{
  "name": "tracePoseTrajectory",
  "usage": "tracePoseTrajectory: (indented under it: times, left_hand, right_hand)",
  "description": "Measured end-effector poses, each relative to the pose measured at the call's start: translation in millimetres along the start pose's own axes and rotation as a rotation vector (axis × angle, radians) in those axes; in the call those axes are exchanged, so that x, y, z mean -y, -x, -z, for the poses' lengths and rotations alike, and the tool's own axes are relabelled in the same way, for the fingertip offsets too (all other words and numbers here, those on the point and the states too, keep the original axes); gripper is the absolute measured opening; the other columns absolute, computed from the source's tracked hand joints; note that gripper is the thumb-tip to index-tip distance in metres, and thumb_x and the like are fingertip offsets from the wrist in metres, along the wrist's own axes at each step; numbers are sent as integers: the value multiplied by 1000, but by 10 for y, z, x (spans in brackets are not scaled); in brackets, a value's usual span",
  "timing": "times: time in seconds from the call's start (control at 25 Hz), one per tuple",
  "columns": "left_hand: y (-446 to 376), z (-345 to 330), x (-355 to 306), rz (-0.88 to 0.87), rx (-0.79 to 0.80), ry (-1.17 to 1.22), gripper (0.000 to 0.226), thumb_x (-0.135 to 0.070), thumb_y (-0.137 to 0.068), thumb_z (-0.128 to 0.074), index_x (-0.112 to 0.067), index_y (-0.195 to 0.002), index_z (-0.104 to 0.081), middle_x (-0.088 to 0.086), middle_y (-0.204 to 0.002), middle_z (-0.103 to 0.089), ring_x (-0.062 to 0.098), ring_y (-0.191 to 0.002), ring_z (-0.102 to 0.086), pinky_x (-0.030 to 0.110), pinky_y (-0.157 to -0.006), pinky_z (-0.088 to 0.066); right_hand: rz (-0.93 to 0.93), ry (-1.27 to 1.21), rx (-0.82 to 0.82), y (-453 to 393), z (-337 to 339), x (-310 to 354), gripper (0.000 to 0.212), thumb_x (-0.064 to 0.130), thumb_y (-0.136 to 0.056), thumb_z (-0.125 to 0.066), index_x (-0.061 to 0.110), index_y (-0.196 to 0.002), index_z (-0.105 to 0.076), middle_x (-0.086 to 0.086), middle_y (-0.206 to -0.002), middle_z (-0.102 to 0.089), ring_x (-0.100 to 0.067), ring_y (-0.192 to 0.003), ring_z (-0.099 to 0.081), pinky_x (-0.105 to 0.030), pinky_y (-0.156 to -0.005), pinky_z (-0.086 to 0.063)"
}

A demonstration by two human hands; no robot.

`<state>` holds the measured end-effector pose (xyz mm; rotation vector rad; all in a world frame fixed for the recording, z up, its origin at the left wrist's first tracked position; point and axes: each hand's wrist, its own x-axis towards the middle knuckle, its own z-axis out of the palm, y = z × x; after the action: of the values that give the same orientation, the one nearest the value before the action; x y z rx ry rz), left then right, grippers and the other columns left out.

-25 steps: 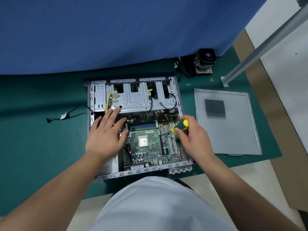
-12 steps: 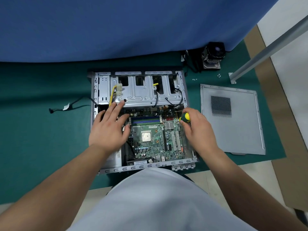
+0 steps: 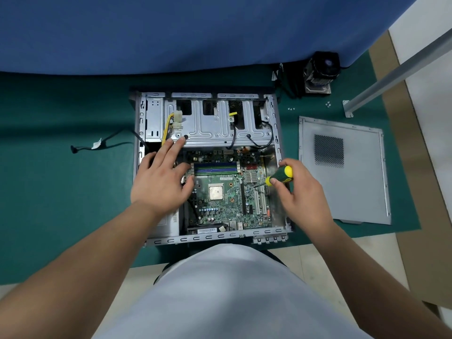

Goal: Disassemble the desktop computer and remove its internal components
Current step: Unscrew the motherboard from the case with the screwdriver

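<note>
We are swinging the screwdriver (image 3: pixel 280 176) tip down toward the motherboard (image 3: pixel 227 192) — right hand (image 3: pixel 297 192) fingers gripping it, left hand (image 3: pixel 162 178) lying flat, fingers straight (likely a mounting screw next).

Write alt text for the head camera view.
A person's right hand grips a yellow-and-green-handled screwdriver over the green motherboard inside an open grey metal computer case; the left hand rests flat, steadying it. A removed grey side panel lies right.

Open grey computer case (image 3: pixel 274 123) lying flat, green motherboard (image 3: pixel 227 192) exposed inside
</note>
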<state>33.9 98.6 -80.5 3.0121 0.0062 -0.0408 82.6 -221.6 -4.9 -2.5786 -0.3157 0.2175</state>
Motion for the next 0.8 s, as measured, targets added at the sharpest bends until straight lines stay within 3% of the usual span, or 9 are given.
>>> tracePoseTrajectory:
  times: [0.12,0.24,0.4,0.52,0.6,0.72,0.8]
  left_hand:
    - [-2,12,-9,-1,-6,4,46,-55,-98,-35,-32,-104,-73,-3,-171,-16,18,-158,-13,50,-119,-24]
    - [0,21,-11,-3,-9,-2,46,-55,-98,-34,-31,-102,-74,-3,-171,-16,18,-158,-12,51,-118,-24]
    - [-5,7,-8,-6,-11,-11,47,-55,-98,-34,-32,-102,-74,-3,-171,-16,18,-158,-12,51,-118,-25]
    - [-6,-5,-2,-10,-11,-13,46,-55,-98,-34,-33,-102,-74,-4,-171,-16,19,-158,-13,50,-118,-26]
    - [-7,0,-4,-11,-16,-3,45,-54,-98,-35,-31,-101,-75,-3,-171,-17,19,-158,-14,50,-117,-26]
    - [-6,16,-13,-10,-20,18,44,-52,-97,-37,-29,-100,-75,-2,-170,-20,21,-157,-16,51,-116,-26]
    - [-5,27,-18,-8,-15,21,43,-51,-97,-39,-28,-100,-75,-2,-170,-20,21,-157,-16,50,-116,-26]
  right_hand:
    - [21,17,-29,85,22,-51,35,23,-98,-68,15,-129,-54,-1,-116,-64,-8,-93,-50,-28,-82,-41]
    - [15,16,-11,124,19,-57,34,22,-98,-68,14,-129,-54,0,-115,-64,-10,-93,-52,-27,-82,-41]
    - [-22,-33,27,148,19,-71,34,30,-98,-68,28,-126,-50,10,-103,-61,-6,-81,-56,-27,-71,-43]
    - [-4,-15,113,191,-32,-97,35,35,-94,-71,38,-119,-47,16,-93,-58,2,-87,-56,-18,-64,-40]
    - [43,45,151,225,-83,-125,35,38,-90,-73,34,-119,-53,16,-96,-57,-3,-84,-48,-23,-68,-40]
    - [125,76,164,270,-152,-178,36,39,-86,-77,31,-117,-59,18,-102,-52,3,-95,-38,-29,-84,-41]
    - [155,84,162,281,-188,-202,36,40,-85,-78,31,-115,-59,14,-104,-58,-1,-98,-41,-31,-89,-39]
